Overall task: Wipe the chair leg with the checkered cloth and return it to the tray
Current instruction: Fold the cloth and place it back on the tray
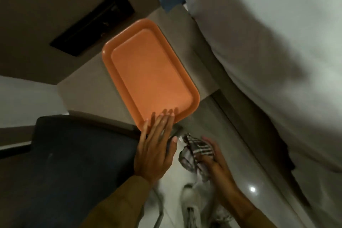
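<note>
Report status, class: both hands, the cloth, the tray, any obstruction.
Left hand open, flat on dark chair seat. Right hand gripping brown-and-white checkered cloth. Orange plastic tray bare. Nothing in the way.

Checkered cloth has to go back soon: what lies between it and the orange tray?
In the head view, only pale floor separates the checkered cloth from the orange tray.
</note>
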A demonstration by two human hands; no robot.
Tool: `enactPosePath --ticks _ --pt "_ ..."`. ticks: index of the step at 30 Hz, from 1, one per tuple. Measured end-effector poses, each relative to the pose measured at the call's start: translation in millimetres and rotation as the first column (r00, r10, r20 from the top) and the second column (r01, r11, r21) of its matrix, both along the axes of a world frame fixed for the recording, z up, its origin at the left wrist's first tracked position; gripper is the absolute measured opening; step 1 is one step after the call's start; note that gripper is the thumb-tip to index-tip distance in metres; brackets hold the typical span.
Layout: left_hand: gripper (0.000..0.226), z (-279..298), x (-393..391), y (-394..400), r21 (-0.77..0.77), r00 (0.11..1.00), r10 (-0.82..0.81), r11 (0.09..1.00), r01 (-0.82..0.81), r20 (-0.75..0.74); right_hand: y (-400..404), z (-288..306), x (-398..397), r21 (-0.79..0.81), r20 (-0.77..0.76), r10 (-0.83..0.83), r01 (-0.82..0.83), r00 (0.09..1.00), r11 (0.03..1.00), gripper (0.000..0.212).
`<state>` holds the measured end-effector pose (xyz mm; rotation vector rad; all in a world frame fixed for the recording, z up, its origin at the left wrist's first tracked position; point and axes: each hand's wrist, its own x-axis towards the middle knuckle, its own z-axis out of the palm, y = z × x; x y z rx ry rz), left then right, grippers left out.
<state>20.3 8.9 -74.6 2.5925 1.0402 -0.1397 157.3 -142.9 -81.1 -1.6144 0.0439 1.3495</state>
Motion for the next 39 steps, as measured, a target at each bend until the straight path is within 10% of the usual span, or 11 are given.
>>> enactPosePath --ticks 7,10,14,19,26,33,36,39 --pt "0.057 18 11 3 -0.337 0.878 0.415 0.883 -0.326 0.238 50 71 80 0.077 0.142 0.098 -0.110 0.985 0.991 0.082" --pt "0.050 41 33 19 -0.860 0.548 0.821 0.387 -0.332 0.158 88 88 84 0.122 0.211 0.107 -0.135 0.972 0.983 0.054" --pt "0.058 78 51 50 -0.974 0.334 0.920 -0.159 -0.162 -0.206 141 106 70 0.167 0.125 0.247 -0.266 0.961 0.949 0.035" --pt "0.020 86 48 77 -0.981 0.106 0.986 -0.111 -0.159 -0.128 180 113 57 0.126 0.240 0.310 -0.346 0.920 0.930 0.017" --pt "0.026 77 26 92 -0.939 0.110 0.988 0.139 -0.313 0.109 198 82 69 0.156 0.307 0.227 -0.284 0.924 0.946 0.037" --pt "0.032 65 19 91 -0.974 0.150 0.966 -0.196 -0.112 -0.211 213 77 64 0.130 0.390 0.337 -0.414 0.857 0.901 0.045" --pt "0.011 57 23 88 -0.937 0.098 0.968 -0.196 -0.290 -0.233 217 76 67 0.109 0.403 0.465 -0.546 0.788 0.831 0.034" --pt "0.011 58 25 86 -0.925 0.061 0.987 -0.118 -0.361 -0.149 222 75 74 -0.039 0.413 0.617 -0.664 0.670 0.747 0.074"
